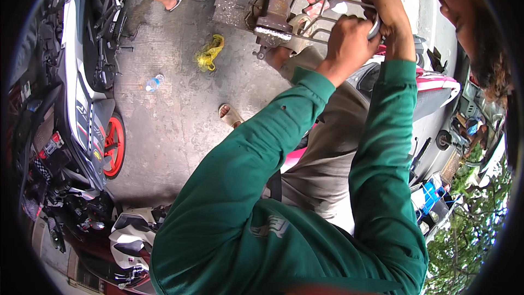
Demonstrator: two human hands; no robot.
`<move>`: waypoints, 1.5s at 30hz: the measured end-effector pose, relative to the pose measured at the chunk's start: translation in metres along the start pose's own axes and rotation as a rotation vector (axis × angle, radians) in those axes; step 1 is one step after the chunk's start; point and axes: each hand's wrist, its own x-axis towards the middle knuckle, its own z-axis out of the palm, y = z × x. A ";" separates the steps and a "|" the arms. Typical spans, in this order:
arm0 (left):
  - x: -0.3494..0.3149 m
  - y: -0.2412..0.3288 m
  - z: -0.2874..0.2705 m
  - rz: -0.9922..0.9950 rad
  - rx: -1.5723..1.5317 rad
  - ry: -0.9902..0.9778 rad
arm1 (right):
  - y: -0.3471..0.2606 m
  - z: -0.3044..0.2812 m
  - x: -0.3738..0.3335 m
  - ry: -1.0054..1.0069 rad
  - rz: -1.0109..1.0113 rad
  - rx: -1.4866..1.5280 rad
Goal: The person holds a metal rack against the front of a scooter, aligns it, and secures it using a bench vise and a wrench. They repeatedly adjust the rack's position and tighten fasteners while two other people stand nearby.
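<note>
A frame of bent metal rods (322, 20) stretches from a rusty bench vise (273, 13) toward my hands at the upper right. My left hand (349, 43) is closed at the frame's near end, its fingers curled. Just beyond it, my right hand (388, 11) bends around the rods, with some fingers stretched along them. A curved grey metal piece (375, 26) shows between the two hands; most of it is covered by my fingers. The vise sits at the end of a worn metal bench (232, 0). Red-handled pliers or a similar tool (310, 1) lie behind the rods.
Another person leans in close at the right edge. A yellow plastic bag (210, 53) and a plastic bottle (154, 83) lie on the concrete floor. A motorcycle with a red wheel (114, 145) stands at left; a pink and white motorcycle (436, 88) is at right.
</note>
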 end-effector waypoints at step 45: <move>-0.093 -0.022 -0.041 0.462 -0.188 -0.030 | 0.061 0.069 -0.144 0.398 -0.467 0.424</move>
